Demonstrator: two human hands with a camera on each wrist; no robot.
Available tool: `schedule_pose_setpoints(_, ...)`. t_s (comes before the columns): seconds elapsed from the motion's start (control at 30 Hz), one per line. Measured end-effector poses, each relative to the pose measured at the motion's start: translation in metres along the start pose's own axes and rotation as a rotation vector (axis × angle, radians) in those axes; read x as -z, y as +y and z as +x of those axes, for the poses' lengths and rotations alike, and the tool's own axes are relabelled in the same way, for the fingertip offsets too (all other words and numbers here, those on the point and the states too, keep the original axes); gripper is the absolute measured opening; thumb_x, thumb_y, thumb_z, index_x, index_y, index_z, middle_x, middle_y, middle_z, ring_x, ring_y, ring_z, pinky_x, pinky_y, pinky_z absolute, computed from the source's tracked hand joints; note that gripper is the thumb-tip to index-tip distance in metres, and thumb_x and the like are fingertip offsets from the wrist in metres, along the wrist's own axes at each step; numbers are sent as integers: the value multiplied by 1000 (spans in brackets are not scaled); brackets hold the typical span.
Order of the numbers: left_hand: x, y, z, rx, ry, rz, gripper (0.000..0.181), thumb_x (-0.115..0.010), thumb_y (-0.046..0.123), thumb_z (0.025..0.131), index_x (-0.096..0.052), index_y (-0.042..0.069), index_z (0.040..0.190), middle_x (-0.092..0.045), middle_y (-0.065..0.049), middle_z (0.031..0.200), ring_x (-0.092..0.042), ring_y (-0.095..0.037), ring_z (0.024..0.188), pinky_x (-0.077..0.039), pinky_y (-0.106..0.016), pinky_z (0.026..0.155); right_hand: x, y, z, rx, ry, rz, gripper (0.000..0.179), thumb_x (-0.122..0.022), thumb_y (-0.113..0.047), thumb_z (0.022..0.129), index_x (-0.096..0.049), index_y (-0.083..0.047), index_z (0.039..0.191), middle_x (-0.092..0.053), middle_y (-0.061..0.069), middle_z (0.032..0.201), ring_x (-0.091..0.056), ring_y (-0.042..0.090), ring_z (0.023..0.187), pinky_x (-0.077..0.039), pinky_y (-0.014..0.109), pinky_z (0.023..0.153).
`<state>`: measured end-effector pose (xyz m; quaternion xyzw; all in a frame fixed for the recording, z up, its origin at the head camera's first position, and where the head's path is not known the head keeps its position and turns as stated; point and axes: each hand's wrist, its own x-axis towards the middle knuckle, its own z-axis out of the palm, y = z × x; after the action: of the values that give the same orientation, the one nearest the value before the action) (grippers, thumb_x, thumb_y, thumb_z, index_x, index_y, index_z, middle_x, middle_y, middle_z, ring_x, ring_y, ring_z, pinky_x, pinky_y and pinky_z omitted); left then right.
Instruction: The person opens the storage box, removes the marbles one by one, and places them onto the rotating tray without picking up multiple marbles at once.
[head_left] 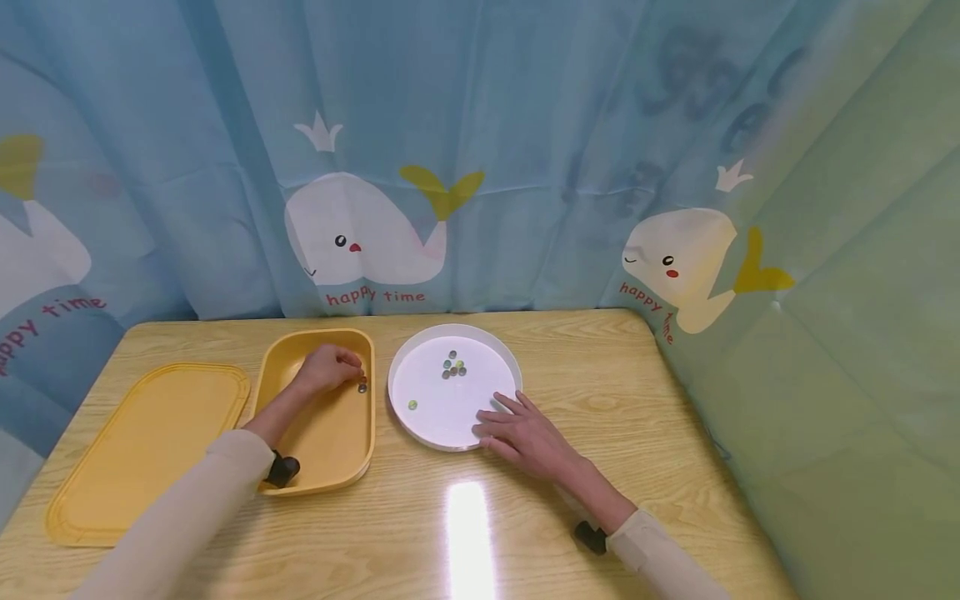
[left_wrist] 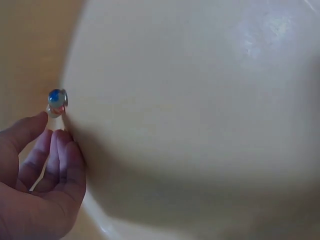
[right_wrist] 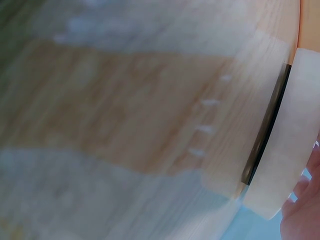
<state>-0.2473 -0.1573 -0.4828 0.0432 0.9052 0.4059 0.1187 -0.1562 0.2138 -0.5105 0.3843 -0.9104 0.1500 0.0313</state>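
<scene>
My left hand (head_left: 327, 369) reaches into the deep yellow bin (head_left: 322, 450), near its right wall. In the left wrist view a few glass marbles (left_wrist: 56, 98), one with a blue patch, lie together just beyond the thumb tip (left_wrist: 41, 120). A gap shows between that thumb and the bent fingers. A dark marble (head_left: 362, 388) also shows below the fingertips in the head view. My right hand (head_left: 525, 435) lies over the near-right rim of the round white tray (head_left: 442, 429), fingers spread and nearly straight. Several marbles (head_left: 453, 371) cluster inside the tray; a green one (head_left: 412, 405) lies apart at left.
A flat yellow lid-like tray (head_left: 153, 442) lies left of the bin on the wooden table (head_left: 585, 358). Blue curtain (head_left: 540, 167) with printed whales hangs behind, and a green one (head_left: 840, 375) runs along the right edge.
</scene>
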Motion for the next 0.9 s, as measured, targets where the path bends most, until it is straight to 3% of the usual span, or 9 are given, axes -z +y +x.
schedule_pose_setpoints(0.43,3,-1,-1,-6,-56,-7,16,-71,9,90,-74,-7,88,-73,-7,79,-53,-12,68,-42,-25,61,0,0,1,-1,-8,1,32,-55,-34,103,-71,-20,126,-62,-2,136,-38,28,141,-20,54,115)
schedule_pose_setpoints(0.67,4,0,-1,-1,-96,-10,15,-72,8,89,-73,-7,88,-66,-1,72,-48,-11,63,-38,-23,56,1,1,1,1,-6,3,32,-55,-34,102,-71,-19,126,-61,-1,136,-39,29,141,-21,55,115)
schedule_pose_setpoints(0.9,5,4,-4,-15,-132,25,14,-69,4,89,-75,-8,90,-70,-8,76,-51,-13,64,-39,-23,57,1,0,0,2,-4,2,32,-55,-34,102,-71,-19,126,-62,-1,136,-39,29,141,-20,55,115)
